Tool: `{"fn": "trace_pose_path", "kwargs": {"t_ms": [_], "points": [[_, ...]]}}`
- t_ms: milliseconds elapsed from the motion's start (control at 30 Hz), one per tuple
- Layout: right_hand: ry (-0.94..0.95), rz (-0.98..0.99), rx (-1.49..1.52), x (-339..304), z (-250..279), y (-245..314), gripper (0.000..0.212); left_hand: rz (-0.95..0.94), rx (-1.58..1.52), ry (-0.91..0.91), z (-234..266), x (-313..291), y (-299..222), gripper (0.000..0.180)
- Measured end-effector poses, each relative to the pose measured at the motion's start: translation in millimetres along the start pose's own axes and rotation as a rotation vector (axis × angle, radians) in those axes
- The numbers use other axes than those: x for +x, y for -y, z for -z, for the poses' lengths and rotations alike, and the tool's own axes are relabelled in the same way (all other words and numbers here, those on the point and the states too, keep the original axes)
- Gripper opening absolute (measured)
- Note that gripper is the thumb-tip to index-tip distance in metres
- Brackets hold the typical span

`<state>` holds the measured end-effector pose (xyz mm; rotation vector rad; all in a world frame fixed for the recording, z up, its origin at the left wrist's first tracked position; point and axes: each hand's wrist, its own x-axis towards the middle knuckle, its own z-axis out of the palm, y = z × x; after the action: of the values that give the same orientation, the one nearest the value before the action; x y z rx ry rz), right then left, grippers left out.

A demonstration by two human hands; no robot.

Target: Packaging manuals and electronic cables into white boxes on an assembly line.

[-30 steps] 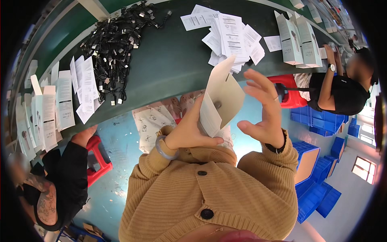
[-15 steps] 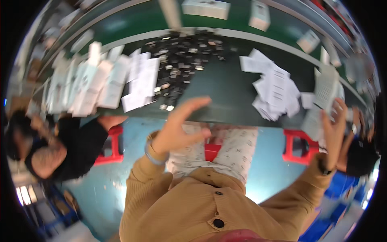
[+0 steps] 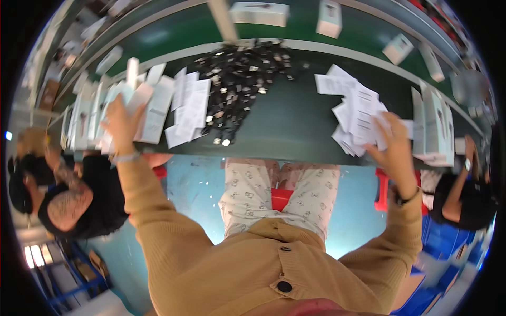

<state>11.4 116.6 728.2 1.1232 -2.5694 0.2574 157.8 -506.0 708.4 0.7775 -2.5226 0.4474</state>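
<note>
I'm reaching my left hand (image 3: pixel 122 122) out to the row of flat white cartons (image 3: pixel 105 108) at the left end of the dark green table (image 3: pixel 284 124); the fingers are spread and lying on the cartons, not closed round any. My right hand (image 3: pixel 394 148) is resting, fingers apart, on the loose pile of white printed sheets (image 3: pixel 358 113) at the right side of the table, touching the top sheets; can't tell if any sheet is pinched. Between both hands a heap of black cables (image 3: pixel 240 79) is sitting mid-table. More white boxes (image 3: pixel 435 126) are standing just right of the sheets. Seated people are flanking me on both sides.
</note>
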Motion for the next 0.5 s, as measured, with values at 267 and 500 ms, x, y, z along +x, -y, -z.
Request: {"fn": "trace_pose_path", "kwargs": {"t_ms": [267,500], "points": [[-0.075,0.110,0.140,-7.5,-25.2,13.9,0.027,0.385,-1.670,0.433,138.9,-94.4,-138.9,0.050],[-0.155,0.140,0.212,-16.2,-26.0,5.5,0.016,0.465,-2.502,1.494,107.5,-230.8,-250.8,0.105]]}}
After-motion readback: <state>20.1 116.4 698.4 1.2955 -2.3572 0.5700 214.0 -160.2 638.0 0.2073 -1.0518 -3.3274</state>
